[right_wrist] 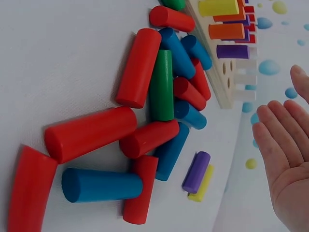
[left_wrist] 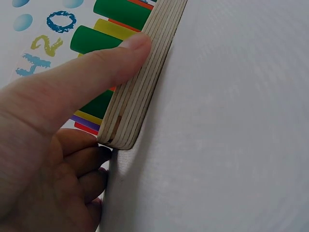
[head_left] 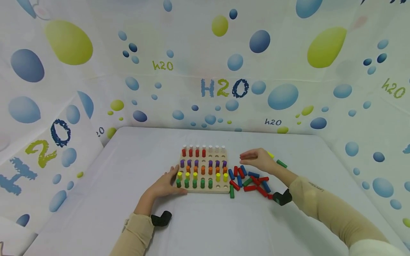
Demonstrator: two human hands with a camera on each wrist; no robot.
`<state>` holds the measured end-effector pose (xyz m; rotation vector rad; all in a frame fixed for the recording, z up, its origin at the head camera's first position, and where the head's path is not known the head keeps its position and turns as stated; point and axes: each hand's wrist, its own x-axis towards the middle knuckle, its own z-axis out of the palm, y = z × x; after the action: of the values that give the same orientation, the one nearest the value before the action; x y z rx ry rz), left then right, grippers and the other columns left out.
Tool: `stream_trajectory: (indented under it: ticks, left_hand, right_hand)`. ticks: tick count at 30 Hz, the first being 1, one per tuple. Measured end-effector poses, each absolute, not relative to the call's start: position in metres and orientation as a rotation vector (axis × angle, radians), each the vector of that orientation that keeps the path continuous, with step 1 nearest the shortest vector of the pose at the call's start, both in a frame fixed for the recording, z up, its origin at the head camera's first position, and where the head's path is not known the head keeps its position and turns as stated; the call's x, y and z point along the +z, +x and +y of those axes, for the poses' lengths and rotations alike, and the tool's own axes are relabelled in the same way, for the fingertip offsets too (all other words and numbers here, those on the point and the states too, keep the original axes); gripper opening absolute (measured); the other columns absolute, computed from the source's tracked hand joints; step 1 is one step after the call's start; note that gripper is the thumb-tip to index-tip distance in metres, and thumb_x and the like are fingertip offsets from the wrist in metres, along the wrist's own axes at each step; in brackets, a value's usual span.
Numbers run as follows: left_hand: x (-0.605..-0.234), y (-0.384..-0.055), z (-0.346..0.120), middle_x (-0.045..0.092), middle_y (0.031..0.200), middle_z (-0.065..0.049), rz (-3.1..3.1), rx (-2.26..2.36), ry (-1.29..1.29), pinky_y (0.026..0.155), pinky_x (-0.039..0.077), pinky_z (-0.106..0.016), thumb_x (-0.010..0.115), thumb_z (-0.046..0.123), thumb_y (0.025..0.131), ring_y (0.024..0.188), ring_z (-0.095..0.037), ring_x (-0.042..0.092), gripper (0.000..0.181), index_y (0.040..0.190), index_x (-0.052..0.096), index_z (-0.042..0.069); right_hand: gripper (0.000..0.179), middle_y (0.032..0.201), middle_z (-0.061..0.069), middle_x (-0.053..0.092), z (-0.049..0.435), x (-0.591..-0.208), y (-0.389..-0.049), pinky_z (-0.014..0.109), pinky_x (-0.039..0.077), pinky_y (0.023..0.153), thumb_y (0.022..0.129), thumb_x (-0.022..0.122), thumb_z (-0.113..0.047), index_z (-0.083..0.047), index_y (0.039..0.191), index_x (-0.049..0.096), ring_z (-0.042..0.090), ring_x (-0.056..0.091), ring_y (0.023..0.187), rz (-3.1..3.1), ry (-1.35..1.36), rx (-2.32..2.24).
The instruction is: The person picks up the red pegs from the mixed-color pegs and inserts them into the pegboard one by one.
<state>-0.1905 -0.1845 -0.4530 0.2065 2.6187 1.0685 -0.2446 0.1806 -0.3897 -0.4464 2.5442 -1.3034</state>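
Observation:
A wooden pegboard (head_left: 208, 191) stands on the table with rows of white, red, purple, orange, yellow and green pegs. Bare holes show at the right of the red and green rows, and gaps in the purple and yellow rows. My left hand (head_left: 164, 183) grips the board's front left corner; the thumb (left_wrist: 111, 63) lies along the front edge and the fingers bend at the side. My right hand (head_left: 257, 159) hovers beyond the loose pegs, right of the board, fingers straight and thumb apart. Its palm, seen in the right wrist view, holds nothing.
Loose red, blue and green pegs lie heaped right of the board, among them a red peg (right_wrist: 139, 67) and a blue peg (right_wrist: 101, 184). A purple peg (right_wrist: 196, 172) lies beside a yellow peg (right_wrist: 202, 183). Farther right is a green peg (head_left: 282, 163).

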Motion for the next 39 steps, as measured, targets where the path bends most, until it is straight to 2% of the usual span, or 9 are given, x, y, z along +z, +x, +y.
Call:
stream_trajectory:
  ticks: [13, 24, 39]
  left_hand:
    - [-0.454, -0.190, -0.185, 0.006, 0.150, -0.020, 2.609, 1.069, 0.190, 0.106, 0.008, -0.058, 0.079, 0.047, 0.064, 0.135, -0.043, 0.002, 0.113, 0.147, 0.014, 0.009]
    - [-0.454, -0.191, -0.183, 0.008, 0.150, -0.020, 2.612, 1.083, 0.184, 0.105, 0.009, -0.059, 0.080, 0.045, 0.064, 0.135, -0.043, 0.003, 0.111, 0.147, 0.016, 0.009]
    - [-0.454, -0.191, -0.183, 0.008, 0.150, -0.018, 2.620, 1.082, 0.180, 0.105, 0.010, -0.060, 0.080, 0.047, 0.063, 0.135, -0.042, 0.004, 0.112, 0.147, 0.016, 0.010]
  right_hand:
    - [0.044, 0.107, 0.010, 0.066, 0.181, -0.401, -0.246, 0.036, 0.048, 0.087, 0.084, 0.067, -0.028, 0.000, 0.117, 0.060, 0.022, 0.063, 0.099, 2.533, -0.352, -1.302]
    - [0.037, 0.106, 0.011, 0.066, 0.183, -0.418, -0.247, 0.033, 0.051, 0.082, 0.084, 0.067, -0.023, 0.000, 0.113, 0.062, 0.022, 0.063, 0.095, 2.530, -0.404, -1.303]
    - [0.034, 0.104, 0.010, 0.066, 0.180, -0.424, -0.247, 0.033, 0.052, 0.080, 0.084, 0.067, -0.025, -0.003, 0.109, 0.065, 0.023, 0.063, 0.094, 2.603, -0.359, -1.186]
